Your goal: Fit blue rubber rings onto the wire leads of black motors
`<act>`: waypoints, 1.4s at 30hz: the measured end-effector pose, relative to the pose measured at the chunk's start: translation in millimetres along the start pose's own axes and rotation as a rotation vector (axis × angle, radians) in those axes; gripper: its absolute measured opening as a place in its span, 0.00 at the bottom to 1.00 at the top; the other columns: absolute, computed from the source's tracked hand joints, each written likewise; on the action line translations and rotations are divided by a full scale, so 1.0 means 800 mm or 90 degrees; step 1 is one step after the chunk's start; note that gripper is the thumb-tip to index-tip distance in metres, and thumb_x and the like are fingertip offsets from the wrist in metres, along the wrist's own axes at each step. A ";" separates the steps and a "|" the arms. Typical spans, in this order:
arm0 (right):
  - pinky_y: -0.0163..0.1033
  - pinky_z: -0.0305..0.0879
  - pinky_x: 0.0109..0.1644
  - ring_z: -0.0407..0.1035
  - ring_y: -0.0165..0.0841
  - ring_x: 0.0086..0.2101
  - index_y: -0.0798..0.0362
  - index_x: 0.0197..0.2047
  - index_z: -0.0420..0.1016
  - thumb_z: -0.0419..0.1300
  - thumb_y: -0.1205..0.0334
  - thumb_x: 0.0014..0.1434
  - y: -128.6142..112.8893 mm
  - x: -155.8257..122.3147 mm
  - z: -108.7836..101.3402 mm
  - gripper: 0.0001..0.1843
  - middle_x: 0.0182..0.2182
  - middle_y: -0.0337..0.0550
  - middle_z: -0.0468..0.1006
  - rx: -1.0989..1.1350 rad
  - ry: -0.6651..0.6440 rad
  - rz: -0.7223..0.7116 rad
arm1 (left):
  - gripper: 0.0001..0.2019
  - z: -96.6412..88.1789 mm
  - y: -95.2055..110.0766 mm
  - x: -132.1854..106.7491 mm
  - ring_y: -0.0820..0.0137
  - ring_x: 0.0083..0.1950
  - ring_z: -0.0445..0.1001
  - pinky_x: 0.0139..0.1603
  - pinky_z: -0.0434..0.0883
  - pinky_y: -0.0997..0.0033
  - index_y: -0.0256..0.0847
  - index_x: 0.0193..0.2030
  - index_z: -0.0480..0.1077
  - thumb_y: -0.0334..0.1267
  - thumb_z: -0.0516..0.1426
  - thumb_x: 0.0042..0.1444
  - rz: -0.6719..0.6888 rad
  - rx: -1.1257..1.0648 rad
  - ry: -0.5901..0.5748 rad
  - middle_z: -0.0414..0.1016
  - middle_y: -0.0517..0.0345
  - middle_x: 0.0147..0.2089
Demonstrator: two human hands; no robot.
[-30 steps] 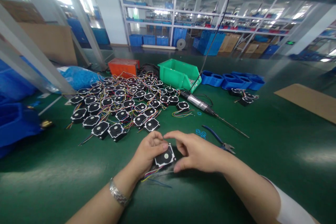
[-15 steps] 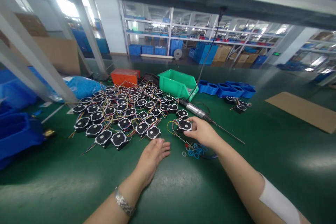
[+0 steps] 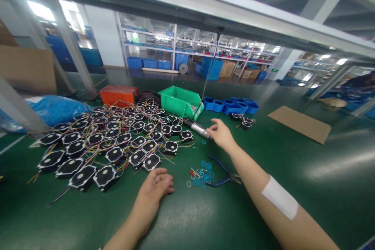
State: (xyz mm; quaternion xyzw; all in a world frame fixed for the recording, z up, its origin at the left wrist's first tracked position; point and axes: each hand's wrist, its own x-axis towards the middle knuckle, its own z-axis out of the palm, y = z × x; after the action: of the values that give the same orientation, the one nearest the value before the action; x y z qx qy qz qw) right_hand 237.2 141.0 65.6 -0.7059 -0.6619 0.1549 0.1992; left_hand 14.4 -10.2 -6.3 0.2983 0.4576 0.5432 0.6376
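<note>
My right hand (image 3: 222,134) is over the front end of a silver-and-black electric screwdriver (image 3: 200,129) lying on the green surface. Its thumb touches the tool, while a finger is raised apart; the screwdriver's tip is hidden behind the hand and forearm. Loosely curled and holding nothing, my left hand (image 3: 155,187) rests just below a crowd of flat black motor-like units (image 3: 115,154) with pale metal corners and coloured wires. One such unit (image 3: 171,147) lies at the right edge of this crowd. Blue rings (image 3: 202,179) and blue-handled pliers (image 3: 224,179) lie between my hands.
Behind the units stand an orange box (image 3: 118,95) and a green bin (image 3: 178,101) with small metal parts. Blue moulded parts (image 3: 231,105) sit further right, near a few more black units (image 3: 245,125). A cardboard sheet (image 3: 299,123) lies far right. A cord (image 3: 211,70) hangs to the screwdriver.
My right hand has let go of the black unit beside the others and moved to the screwdriver. My left hand's fingers have curled. The view has shifted right, uncovering the pliers.
</note>
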 end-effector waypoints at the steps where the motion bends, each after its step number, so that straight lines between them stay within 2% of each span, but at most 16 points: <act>1: 0.30 0.59 0.48 0.62 0.23 0.38 0.55 0.58 0.50 0.52 0.58 0.54 0.019 0.014 -0.015 0.29 0.40 0.44 0.63 -0.031 0.042 0.040 | 0.20 0.001 -0.002 0.001 0.70 0.33 0.69 0.34 0.69 0.68 0.37 0.40 0.61 0.45 0.60 0.44 0.008 0.025 -0.013 0.69 0.56 0.33; 5: 0.45 0.52 0.55 0.54 0.37 0.50 0.52 0.59 0.48 0.53 0.63 0.53 0.093 0.065 -0.060 0.31 0.49 0.53 0.52 -0.145 0.139 0.187 | 0.16 0.003 -0.005 0.002 0.71 0.33 0.68 0.34 0.68 0.70 0.38 0.40 0.60 0.43 0.57 0.48 0.025 0.107 -0.073 0.67 0.58 0.33; 9: 0.47 0.54 0.53 0.52 0.42 0.50 0.43 0.61 0.42 0.55 0.60 0.52 0.144 0.098 -0.080 0.37 0.51 0.56 0.43 -0.205 0.111 0.274 | 0.13 0.004 -0.004 0.005 0.73 0.31 0.67 0.32 0.67 0.71 0.38 0.37 0.62 0.43 0.57 0.48 0.021 0.141 -0.108 0.66 0.60 0.30; 12: 0.46 0.53 0.55 0.50 0.42 0.52 0.41 0.61 0.43 0.55 0.55 0.52 0.168 0.115 -0.079 0.36 0.52 0.55 0.40 -0.225 0.065 0.306 | 0.12 0.004 -0.004 0.008 0.74 0.28 0.66 0.30 0.66 0.72 0.39 0.36 0.62 0.43 0.57 0.49 0.022 0.140 -0.114 0.65 0.61 0.28; 16: 0.46 0.52 0.55 0.48 0.42 0.53 0.42 0.59 0.49 0.55 0.53 0.53 0.187 0.121 -0.070 0.31 0.51 0.53 0.44 -0.227 0.027 0.337 | 0.11 0.003 -0.006 0.009 0.73 0.29 0.66 0.30 0.66 0.73 0.39 0.36 0.62 0.42 0.56 0.50 0.016 0.129 -0.115 0.65 0.60 0.28; 19: 0.48 0.55 0.52 0.52 0.44 0.50 0.47 0.56 0.54 0.53 0.55 0.53 0.188 0.112 -0.068 0.27 0.49 0.54 0.47 -0.215 0.038 0.363 | 0.11 0.003 -0.005 0.009 0.73 0.29 0.67 0.30 0.66 0.72 0.39 0.36 0.62 0.42 0.56 0.49 0.016 0.125 -0.113 0.65 0.60 0.28; 22: 0.52 0.55 0.48 0.54 0.47 0.48 0.53 0.51 0.60 0.52 0.63 0.52 0.174 0.094 -0.073 0.21 0.47 0.56 0.50 -0.187 0.052 0.384 | 0.11 0.004 -0.002 0.008 0.73 0.28 0.66 0.30 0.66 0.71 0.38 0.36 0.62 0.41 0.56 0.49 0.017 0.131 -0.112 0.65 0.60 0.28; 25: 0.54 0.53 0.49 0.54 0.47 0.48 0.53 0.53 0.58 0.51 0.66 0.51 0.142 0.069 -0.077 0.23 0.46 0.56 0.52 -0.128 0.078 0.354 | 0.11 0.006 0.001 0.006 0.74 0.27 0.66 0.29 0.66 0.72 0.38 0.35 0.62 0.41 0.57 0.48 0.022 0.137 -0.107 0.65 0.61 0.28; 27: 0.50 0.53 0.53 0.54 0.41 0.49 0.52 0.56 0.53 0.50 0.64 0.53 0.108 0.046 -0.073 0.26 0.47 0.54 0.53 -0.066 0.099 0.289 | 0.11 0.007 0.002 0.005 0.74 0.26 0.66 0.29 0.66 0.72 0.38 0.34 0.63 0.41 0.57 0.47 0.026 0.138 -0.102 0.65 0.61 0.27; 29: 0.39 0.57 0.55 0.57 0.31 0.47 0.52 0.57 0.50 0.47 0.60 0.56 0.065 0.014 -0.063 0.24 0.48 0.49 0.55 0.017 0.092 0.207 | 0.11 0.007 0.003 0.005 0.75 0.25 0.66 0.28 0.66 0.72 0.37 0.34 0.64 0.41 0.57 0.47 0.025 0.150 -0.097 0.65 0.61 0.26; 31: 0.30 0.64 0.45 0.62 0.25 0.40 0.53 0.55 0.49 0.42 0.56 0.59 0.019 -0.029 -0.047 0.22 0.44 0.47 0.60 0.123 0.023 0.138 | 0.12 0.006 0.002 0.005 0.75 0.25 0.65 0.29 0.66 0.72 0.36 0.36 0.65 0.40 0.58 0.47 0.020 0.149 -0.098 0.66 0.60 0.27; 32: 0.28 0.65 0.39 0.63 0.24 0.36 0.54 0.53 0.50 0.41 0.55 0.58 -0.004 -0.054 -0.036 0.21 0.41 0.46 0.62 0.194 -0.046 0.097 | 0.14 0.004 0.002 0.005 0.75 0.26 0.66 0.30 0.66 0.72 0.36 0.38 0.66 0.40 0.58 0.45 0.021 0.136 -0.103 0.67 0.59 0.29; 34: 0.28 0.64 0.30 0.64 0.26 0.32 0.57 0.48 0.50 0.46 0.50 0.53 -0.043 -0.104 -0.012 0.24 0.37 0.47 0.63 0.519 -0.277 0.032 | 0.20 0.000 0.004 0.004 0.73 0.32 0.67 0.33 0.66 0.72 0.37 0.43 0.66 0.37 0.62 0.41 0.031 0.086 -0.137 0.69 0.54 0.36; 36: 0.27 0.61 0.25 0.62 0.25 0.27 0.59 0.42 0.51 0.52 0.45 0.48 -0.070 -0.147 0.015 0.28 0.31 0.42 0.62 0.637 -0.431 0.052 | 0.30 -0.004 0.007 0.001 0.69 0.38 0.68 0.36 0.67 0.70 0.39 0.49 0.63 0.34 0.65 0.36 0.041 0.026 -0.213 0.68 0.51 0.44; 39: 0.27 0.59 0.21 0.60 0.21 0.24 0.59 0.37 0.51 0.54 0.38 0.44 -0.084 -0.178 0.051 0.32 0.30 0.40 0.61 0.634 -0.510 0.044 | 0.32 -0.007 0.013 -0.005 0.68 0.36 0.70 0.38 0.67 0.67 0.41 0.52 0.60 0.34 0.65 0.37 0.015 -0.012 -0.299 0.71 0.52 0.42; 42: 0.25 0.57 0.22 0.58 0.19 0.22 0.61 0.37 0.57 0.45 0.38 0.53 -0.072 -0.164 0.063 0.29 0.28 0.40 0.63 0.417 -0.467 -0.077 | 0.19 -0.007 0.016 -0.009 0.72 0.34 0.70 0.39 0.67 0.71 0.36 0.41 0.66 0.35 0.63 0.41 0.013 0.002 -0.208 0.72 0.57 0.33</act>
State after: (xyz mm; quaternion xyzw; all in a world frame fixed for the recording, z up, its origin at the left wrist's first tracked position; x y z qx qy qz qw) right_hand 152.4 16.8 43.5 -0.4655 -0.6448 0.5810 0.1732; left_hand 4.3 -14.7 4.8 0.3886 0.3453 0.4931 0.6976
